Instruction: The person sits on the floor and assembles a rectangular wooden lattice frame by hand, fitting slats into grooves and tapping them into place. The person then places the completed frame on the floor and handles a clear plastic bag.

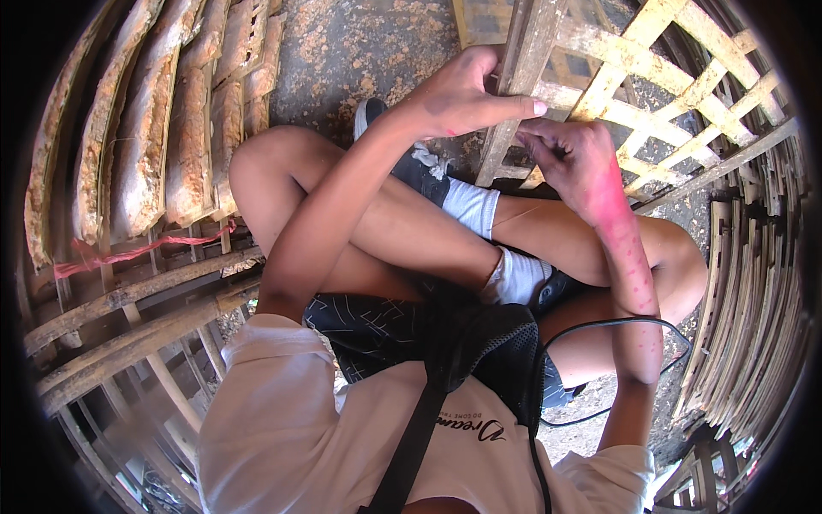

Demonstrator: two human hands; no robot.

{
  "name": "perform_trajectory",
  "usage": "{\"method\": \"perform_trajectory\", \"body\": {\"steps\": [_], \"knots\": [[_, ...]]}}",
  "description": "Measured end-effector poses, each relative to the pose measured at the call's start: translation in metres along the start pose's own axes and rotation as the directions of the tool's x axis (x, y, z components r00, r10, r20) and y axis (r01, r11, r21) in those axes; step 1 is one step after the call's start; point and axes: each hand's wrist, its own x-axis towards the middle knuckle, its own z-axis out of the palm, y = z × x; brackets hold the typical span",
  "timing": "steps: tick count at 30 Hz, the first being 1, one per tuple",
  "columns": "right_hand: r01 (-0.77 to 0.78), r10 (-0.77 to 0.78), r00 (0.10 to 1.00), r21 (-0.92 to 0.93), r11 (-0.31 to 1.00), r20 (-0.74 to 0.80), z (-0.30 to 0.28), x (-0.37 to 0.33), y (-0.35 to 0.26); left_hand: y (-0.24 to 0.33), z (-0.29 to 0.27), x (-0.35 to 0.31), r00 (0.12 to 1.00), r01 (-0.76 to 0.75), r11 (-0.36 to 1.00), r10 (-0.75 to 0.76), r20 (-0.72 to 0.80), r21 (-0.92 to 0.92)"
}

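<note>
A lattice panel [629, 56] of flat, crossed bamboo strips, framed by wooden bars, stands tilted at the upper right. My left hand [469, 92] grips its near upright bar [519, 64], thumb across the front and fingers passing behind. Just right of that bar, my right hand [575, 163] is closed in a pinch close to the lattice. Whatever lies between its fingertips is too small or hidden to make out. Pink-red stain covers the right wrist and spots the forearm. Both hands are beyond my crossed legs [360, 210].
Rough split bamboo pieces [137, 128] lean at the left, above a bamboo rack [128, 313] with pink plastic string [141, 255]. Thin strips [745, 317] are stacked at the right. A black cable [676, 330] loops beside my right forearm. Crumbs litter the concrete floor [360, 51].
</note>
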Motion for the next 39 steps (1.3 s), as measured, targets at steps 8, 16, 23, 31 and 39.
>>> {"method": "perform_trajectory", "body": {"steps": [8, 16, 23, 31, 39], "knots": [[-0.084, 0.087, 0.991, 0.032, 0.996, -0.104, 0.016, -0.006, -0.003, 0.001, 0.001, 0.002, 0.999, 0.002, 0.991, 0.003, -0.034, 0.13], [-0.085, 0.125, 0.972, -0.199, 0.976, 0.199, -0.026, -0.014, -0.015, -0.013, -0.001, 0.002, 1.0, -0.007, 0.998, 0.008, -0.012, 0.056], [0.055, -0.032, 0.987, -0.148, 0.987, 0.155, -0.009, -0.02, 0.0, -0.003, 0.003, 0.001, 0.998, 0.045, 0.998, -0.046, -0.035, -0.047], [-0.349, 0.292, 0.883, 0.096, 0.932, 0.368, 0.032, -0.011, -0.005, -0.008, 0.0, 0.0, 1.0, 0.008, 1.0, -0.008, -0.015, -0.007], [-0.293, 0.25, 0.94, 0.176, 0.94, 0.233, 0.054, -0.019, 0.019, -0.01, 0.002, 0.001, 0.999, 0.027, 1.0, -0.028, -0.032, -0.011]]}}
